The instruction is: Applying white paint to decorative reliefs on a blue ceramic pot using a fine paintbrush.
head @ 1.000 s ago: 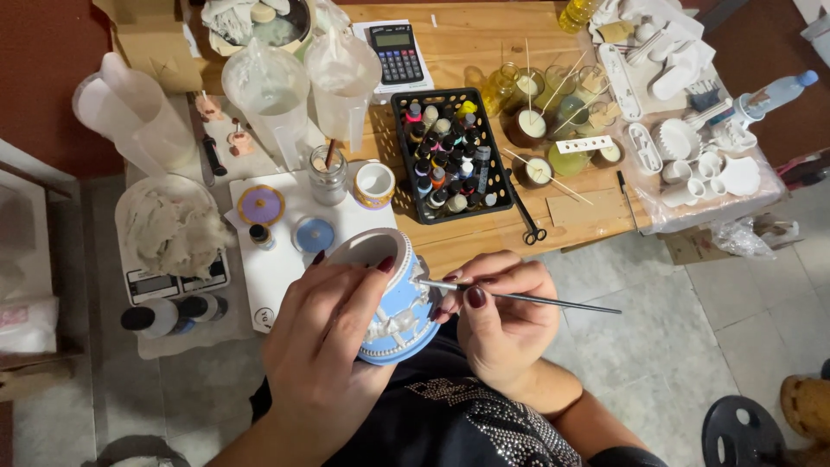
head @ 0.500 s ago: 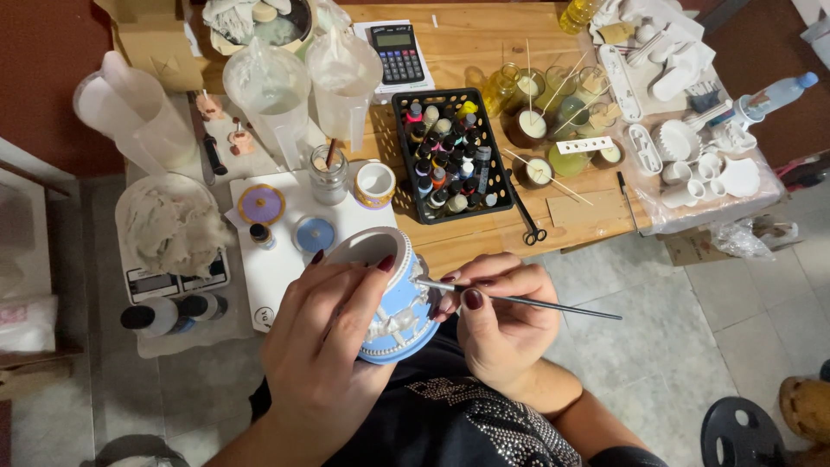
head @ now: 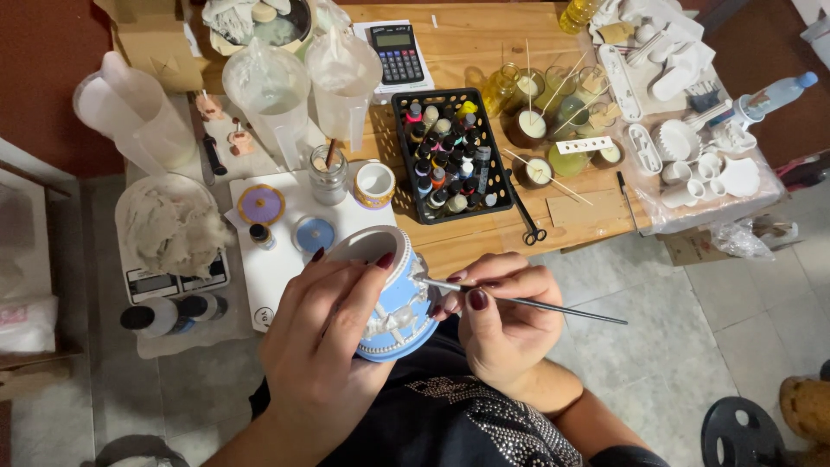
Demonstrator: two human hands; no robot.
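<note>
Two hands are occupied: the left hand [head: 324, 346] is wrapped around a blue pot [head: 393, 298], fingers curled over its rim. A thin brush [head: 527, 302] is pinched in the right hand [head: 501, 324], its tip touching the pot just beyond the left fingertips.

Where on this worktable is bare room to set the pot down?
Bare wood lies between the calculator and the glass jars, and along the front edge below the black paint crate, beside the scissors. The white board and right end are crowded.

Glossy blue ceramic jar [head: 393, 298], thin metal tool [head: 527, 303], wooden table [head: 484, 52].
</note>
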